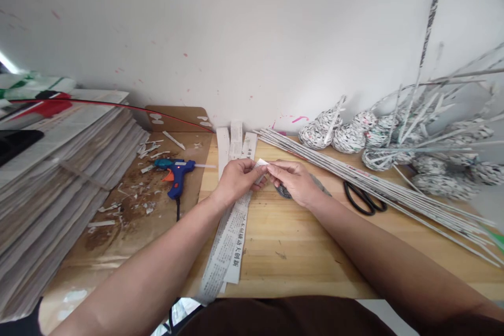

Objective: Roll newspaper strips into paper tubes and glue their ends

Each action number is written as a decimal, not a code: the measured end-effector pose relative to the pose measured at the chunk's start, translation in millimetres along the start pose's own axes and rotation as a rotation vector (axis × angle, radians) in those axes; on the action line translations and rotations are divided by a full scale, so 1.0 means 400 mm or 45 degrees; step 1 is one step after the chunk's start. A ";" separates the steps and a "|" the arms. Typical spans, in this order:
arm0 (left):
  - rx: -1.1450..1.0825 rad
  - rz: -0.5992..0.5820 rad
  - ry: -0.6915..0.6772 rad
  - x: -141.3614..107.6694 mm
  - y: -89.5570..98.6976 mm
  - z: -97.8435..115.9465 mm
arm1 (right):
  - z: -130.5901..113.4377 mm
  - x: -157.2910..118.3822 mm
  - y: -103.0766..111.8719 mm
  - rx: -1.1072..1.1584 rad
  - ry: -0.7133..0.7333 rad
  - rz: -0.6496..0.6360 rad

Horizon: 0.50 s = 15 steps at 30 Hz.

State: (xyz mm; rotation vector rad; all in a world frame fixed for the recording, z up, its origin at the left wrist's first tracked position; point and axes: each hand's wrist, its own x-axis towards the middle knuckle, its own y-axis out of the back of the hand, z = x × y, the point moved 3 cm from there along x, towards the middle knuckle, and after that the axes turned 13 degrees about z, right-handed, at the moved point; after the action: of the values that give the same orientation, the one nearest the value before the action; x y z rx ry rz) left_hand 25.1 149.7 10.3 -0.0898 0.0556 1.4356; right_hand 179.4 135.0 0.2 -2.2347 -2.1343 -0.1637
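White paper piece (262, 163), small, is pinched by left grip (238, 176) and right grip (294, 178), probably for fine control; a blue plastic glue gun (178, 174) lies handy at nine o'clock.

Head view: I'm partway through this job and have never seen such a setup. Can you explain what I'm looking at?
There is no machine here. You see a person's bare left hand and right hand from a camera worn on their head, looking forward and down. It is the only view.

Both hands pinch a small piece of paper; the fingers hide part of it. Below lie newspaper strips on a wooden table.

To the left are a blue glue gun and a tall stack of newspapers. To the right are thin paper sticks, black scissor handles and woven paper shapes.
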 end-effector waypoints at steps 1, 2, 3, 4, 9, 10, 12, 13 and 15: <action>-0.001 -0.008 -0.003 -0.001 0.000 0.001 | 0.004 0.002 0.000 0.024 -0.025 0.003; 0.004 -0.014 -0.002 -0.002 -0.001 0.002 | 0.008 0.004 0.000 0.047 -0.051 0.007; 0.014 -0.018 -0.001 -0.003 -0.001 0.002 | 0.010 0.005 0.000 0.069 -0.073 0.011; 0.028 -0.021 -0.002 -0.004 -0.001 0.003 | 0.011 0.007 0.000 0.090 -0.093 0.015; 0.066 -0.033 -0.042 -0.009 -0.002 0.008 | 0.013 0.010 0.000 0.166 -0.168 0.048; 0.064 -0.036 -0.043 -0.009 -0.003 0.008 | 0.014 0.011 0.000 0.181 -0.182 0.058; 0.056 -0.037 -0.034 -0.010 -0.005 0.009 | 0.018 0.012 0.000 0.216 -0.206 0.090; 0.052 -0.036 -0.028 -0.010 -0.006 0.009 | 0.019 0.012 0.000 0.232 -0.218 0.108; 0.047 -0.033 -0.016 -0.010 -0.007 0.007 | 0.022 0.013 0.000 0.260 -0.234 0.144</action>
State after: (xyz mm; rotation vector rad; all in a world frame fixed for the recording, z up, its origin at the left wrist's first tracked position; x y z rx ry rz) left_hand 27.3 145.5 13.7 -0.0509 0.0704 1.4086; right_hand 180.0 141.0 -8.0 -2.3185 -1.9922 0.2618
